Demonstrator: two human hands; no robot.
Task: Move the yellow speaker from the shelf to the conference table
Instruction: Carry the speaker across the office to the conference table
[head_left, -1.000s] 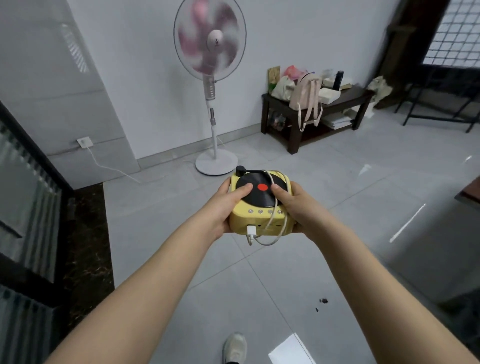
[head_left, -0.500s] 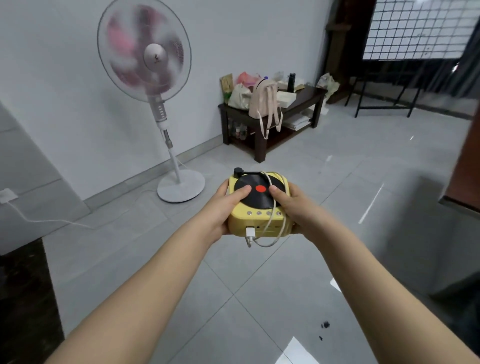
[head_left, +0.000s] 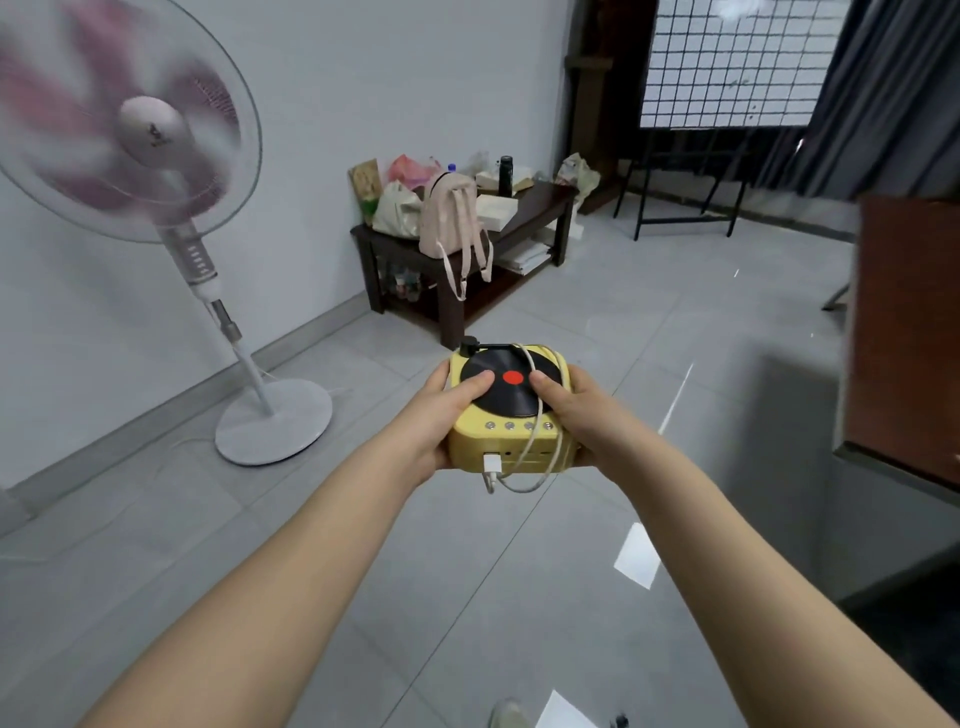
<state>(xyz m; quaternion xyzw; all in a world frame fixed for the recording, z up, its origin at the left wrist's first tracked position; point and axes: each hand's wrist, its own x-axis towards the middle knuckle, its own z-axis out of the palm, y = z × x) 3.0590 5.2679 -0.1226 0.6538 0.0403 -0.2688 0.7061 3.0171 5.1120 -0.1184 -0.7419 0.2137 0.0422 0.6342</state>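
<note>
Left hand (head_left: 440, 418) and right hand (head_left: 584, 418) hold the yellow speaker (head_left: 509, 415), fingers (head_left: 475, 385) curled round its sides. The bench (head_left: 906, 332) has swung in at three o'clock, so set-down probably nears.

One wide-angle camera, worn on the head, is looking forward and down over the tiled floor (head_left: 519, 597). It is framing the yellow speaker (head_left: 467, 441) close, near frame centre, with the forearms (head_left: 311, 545) entering from the bottom edge. The pedestal fan (head_left: 130, 130) is filling the upper left.

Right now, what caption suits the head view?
Left hand and right hand hold the yellow speaker near a spinning fan.
</note>
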